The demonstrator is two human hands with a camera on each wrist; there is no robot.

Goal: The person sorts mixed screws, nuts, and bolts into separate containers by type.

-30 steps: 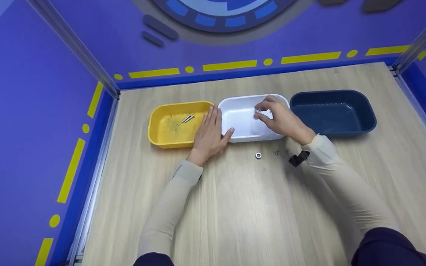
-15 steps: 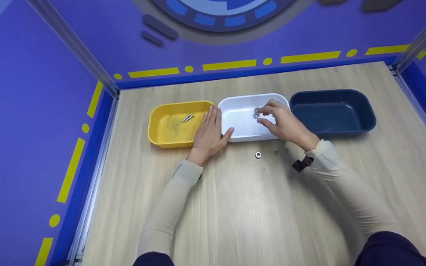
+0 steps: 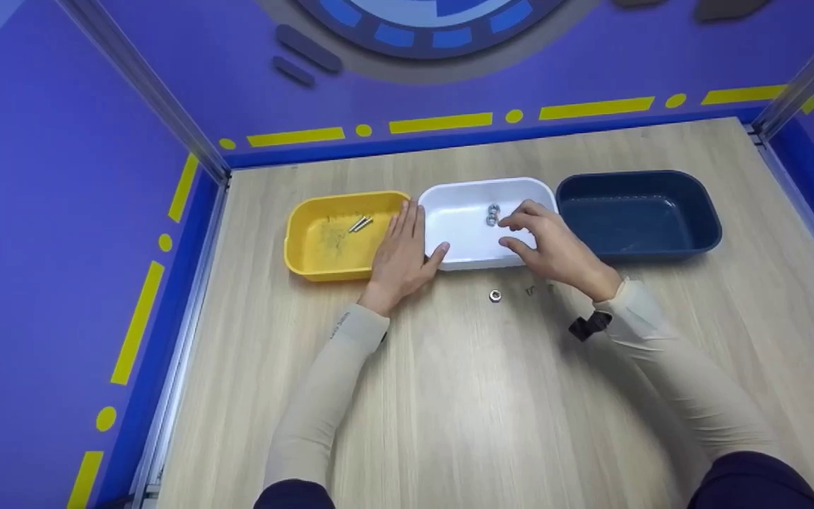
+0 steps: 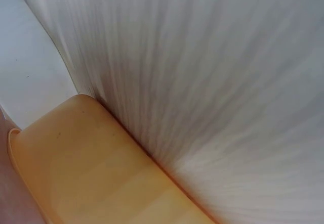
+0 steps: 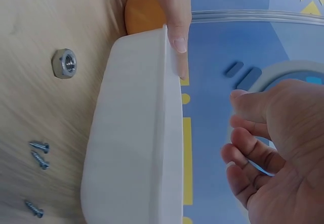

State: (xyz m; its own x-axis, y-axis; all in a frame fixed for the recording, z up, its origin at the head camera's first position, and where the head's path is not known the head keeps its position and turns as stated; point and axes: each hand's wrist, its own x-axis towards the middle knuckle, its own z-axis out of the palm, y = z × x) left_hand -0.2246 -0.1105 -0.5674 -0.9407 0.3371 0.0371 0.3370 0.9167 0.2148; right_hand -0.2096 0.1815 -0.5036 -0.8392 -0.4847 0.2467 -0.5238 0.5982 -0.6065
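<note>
My left hand (image 3: 401, 251) lies with straight fingers over the meeting rims of the yellow tray (image 3: 294, 247) and the white tray (image 3: 442, 263). Over the right part of the white tray is my right hand (image 3: 552, 244), thumb and fingers apart and nothing between them. Just left of its fingertips, several metal nuts (image 3: 493, 214) sit together on the white tray's floor. A hex nut (image 5: 64, 63) lies on the table before the white tray, with small screws (image 5: 39, 160) near it in the right wrist view. Longer screws (image 3: 361, 224) lie in the yellow tray.
A dark blue tray (image 3: 636, 251) stands against the white tray's right side. Blue panels (image 3: 449, 99) with yellow marks close off the back and sides of the wooden table (image 3: 449, 410). The left wrist view shows mostly the yellow tray's outer wall (image 4: 91, 163).
My right hand has let go of a nut in the white tray and drawn back to the right, its fingers opening. The left hand has stayed in place.
</note>
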